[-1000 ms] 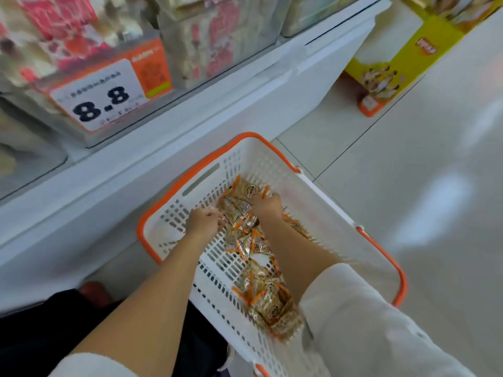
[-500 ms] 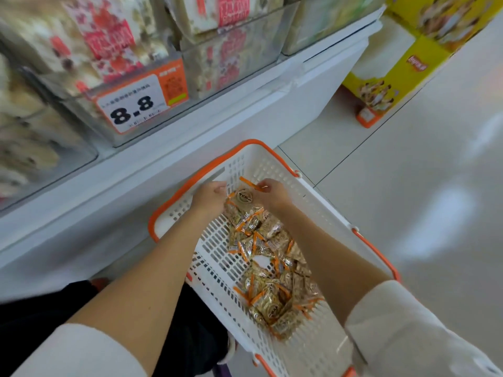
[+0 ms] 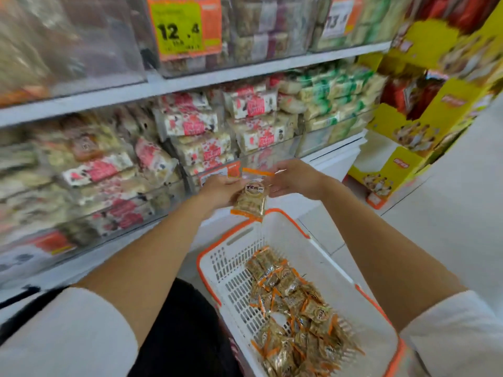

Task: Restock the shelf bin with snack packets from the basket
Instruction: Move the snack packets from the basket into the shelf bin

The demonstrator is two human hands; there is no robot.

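A stack of clear, orange-edged snack packets [image 3: 251,195] is held up between my left hand [image 3: 220,190] and my right hand [image 3: 295,179], above the far rim of the white basket with orange rim [image 3: 231,257]. Both hands grip the stack from either side. Several more of the same packets [image 3: 294,303] lie loose in the basket's bottom. Straight ahead, the clear shelf bins [image 3: 196,148] on the lower shelf hold red-and-white wrapped snacks, just beyond my hands.
An upper shelf [image 3: 190,83] carries more clear bins and a yellow 12.4 price tag [image 3: 181,31]. Green-wrapped packs [image 3: 334,99] fill the bin to the right. A yellow cardboard display stand [image 3: 408,148] rises at the right on pale floor tiles [image 3: 449,213].
Both hands have lifted a stack of packets out of the basket, up toward the lower shelf bins. My view has tilted up, showing more of the shelves.
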